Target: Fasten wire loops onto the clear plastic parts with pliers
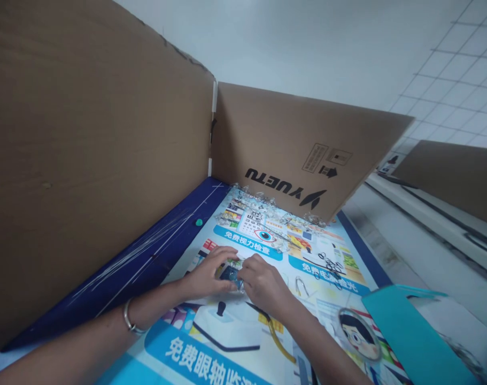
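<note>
My left hand [209, 274] is curved, thumb and fingers bent around a small clear, shiny piece [240, 283] above the printed sheet. Against its other side, my right hand [265, 283] pinches with the fingertips. The piece's shape is mostly hidden by my fingers. Partly beneath my right forearm lies a pointed tool with a curved yellow handle [276, 339]. Beyond my right hand is a bent, clear loop [302, 287]. A cluster of black rings [331, 266] rests farther right.
Clear glassy pieces [263, 199] are strewn along the back. Cardboard walls [99, 144] rise at left and behind. Pale thin strands [134, 251] lie on the blue left border, near a green round item [199, 222]. At right sits a teal open box [415, 331] with wiry items.
</note>
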Demonstrator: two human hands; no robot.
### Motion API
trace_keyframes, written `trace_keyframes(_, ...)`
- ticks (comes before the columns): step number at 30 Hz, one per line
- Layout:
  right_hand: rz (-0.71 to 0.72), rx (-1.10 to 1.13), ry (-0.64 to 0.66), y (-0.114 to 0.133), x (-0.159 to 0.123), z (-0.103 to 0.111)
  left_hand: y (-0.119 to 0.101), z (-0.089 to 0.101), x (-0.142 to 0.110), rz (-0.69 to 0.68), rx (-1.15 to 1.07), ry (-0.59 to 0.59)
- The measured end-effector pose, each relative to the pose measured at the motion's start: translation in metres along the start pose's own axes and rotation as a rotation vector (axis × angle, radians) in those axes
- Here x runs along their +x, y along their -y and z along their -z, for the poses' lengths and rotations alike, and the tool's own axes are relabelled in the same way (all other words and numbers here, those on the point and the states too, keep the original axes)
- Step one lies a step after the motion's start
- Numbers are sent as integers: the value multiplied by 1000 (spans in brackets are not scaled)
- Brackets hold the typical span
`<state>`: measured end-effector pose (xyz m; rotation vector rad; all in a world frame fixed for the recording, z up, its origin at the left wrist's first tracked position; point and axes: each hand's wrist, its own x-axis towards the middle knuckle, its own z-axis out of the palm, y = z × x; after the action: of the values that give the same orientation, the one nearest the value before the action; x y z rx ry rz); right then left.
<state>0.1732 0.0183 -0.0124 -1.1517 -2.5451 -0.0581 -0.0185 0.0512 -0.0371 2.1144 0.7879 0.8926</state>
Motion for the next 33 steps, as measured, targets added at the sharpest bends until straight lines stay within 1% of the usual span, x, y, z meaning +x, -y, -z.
trace_keyframes(3,4,74,-78,0,0,-5,-1,-3,-2,56,9,31)
trace_keyframes(7,4,125,-192,-1,0,-14,-2,-9,-4,111,54,28)
trace_keyframes(11,-23,96,-231,-1,-1,-20,-1,-13,-6,147,122,10)
trace_keyframes(14,-29,88,-251,-2,-1,-22,0,-14,-6,171,165,25)
trace_keyframes(17,-26,97,-269,-3,-1,-24,1,-13,-6,157,220,44)
trace_keyframes(25,-13,173,-353,-4,3,-33,7,-13,-4,103,359,37)
trace_keyframes(29,-20,217,-375,-5,5,-35,5,-11,-3,93,328,61)
trace_keyframes(33,-33,256,-404,-7,6,-38,3,-11,-2,85,295,56)
